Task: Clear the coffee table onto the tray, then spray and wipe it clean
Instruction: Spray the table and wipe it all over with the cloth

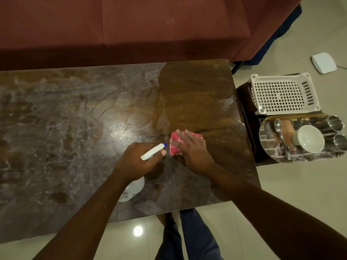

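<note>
The brown coffee table (75, 128) fills the middle of the view; its right part looks darker and cleaner than the smeared left part. My left hand (139, 162) grips a white spray bottle (153, 152) with a blue nozzle tip, pointed right, its body partly hidden under my forearm. My right hand (193, 149) lies flat, fingers spread, on a folded red and white cloth (175, 145) that rests on the tabletop. To the right, a shiny tray (270, 149) holds a white cup (310, 138), a spoon (279, 134) and two steel tumblers (336, 122).
A white perforated basket (281, 92) sits behind the tray on a dark low stand. A dark red sofa (131, 29) runs along the table's far side. A white box (323, 62) lies on the tiled floor at the right. My legs stand at the table's near edge.
</note>
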